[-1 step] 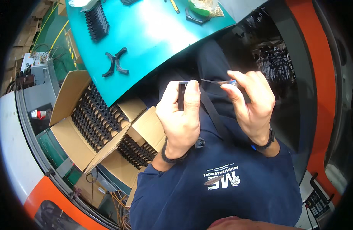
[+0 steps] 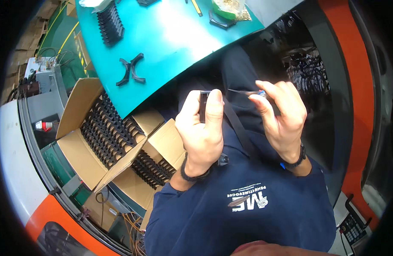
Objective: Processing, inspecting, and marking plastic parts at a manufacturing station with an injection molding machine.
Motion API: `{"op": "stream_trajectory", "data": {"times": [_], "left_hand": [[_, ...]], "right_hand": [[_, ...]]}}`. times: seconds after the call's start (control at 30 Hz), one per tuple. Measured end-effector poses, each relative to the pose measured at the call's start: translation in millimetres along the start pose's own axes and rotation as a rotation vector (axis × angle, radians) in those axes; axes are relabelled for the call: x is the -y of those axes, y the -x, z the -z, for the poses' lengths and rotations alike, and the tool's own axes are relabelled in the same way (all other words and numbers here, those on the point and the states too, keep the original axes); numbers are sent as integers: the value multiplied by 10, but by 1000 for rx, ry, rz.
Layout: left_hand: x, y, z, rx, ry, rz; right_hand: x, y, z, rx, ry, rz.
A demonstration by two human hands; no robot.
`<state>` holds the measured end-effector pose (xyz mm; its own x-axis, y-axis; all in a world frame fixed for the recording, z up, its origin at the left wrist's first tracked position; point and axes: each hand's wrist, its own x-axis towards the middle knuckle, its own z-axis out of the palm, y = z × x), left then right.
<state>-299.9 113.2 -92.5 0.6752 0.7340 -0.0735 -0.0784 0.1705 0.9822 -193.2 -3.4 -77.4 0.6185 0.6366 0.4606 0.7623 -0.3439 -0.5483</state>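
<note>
My left hand is raised in front of my body and closed, with a small black piece pinched between thumb and fingers. Most of that piece is hidden by the hand. To its right, my right hand pinches a thin, pointed, blade-like tool with blue at the fingertips. The tool's tip points left toward my left thumb, a small gap away from it. Beyond my hands, two curved black parts lie back to back on the green tabletop.
Left of me, an open cardboard box holds rows of black parts, with more in a second box. A stack of black parts, a yellow pen-like tool and a clear bag of small gold-coloured pieces are on the table.
The tool's tip has shifted slightly right, widening the gap to my left thumb a little. Both hands keep their grips.
</note>
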Motion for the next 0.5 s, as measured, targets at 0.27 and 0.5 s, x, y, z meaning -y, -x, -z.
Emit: {"op": "stream_trajectory", "data": {"times": [0.27, 0.5], "left_hand": [[117, -90, 46, -23, 62, -68], [187, -143, 100, 23, 16, -76]], "right_hand": [[-154, 194, 10, 54, -10, -188], [-229, 290, -12, 66, -52, -272]]}}
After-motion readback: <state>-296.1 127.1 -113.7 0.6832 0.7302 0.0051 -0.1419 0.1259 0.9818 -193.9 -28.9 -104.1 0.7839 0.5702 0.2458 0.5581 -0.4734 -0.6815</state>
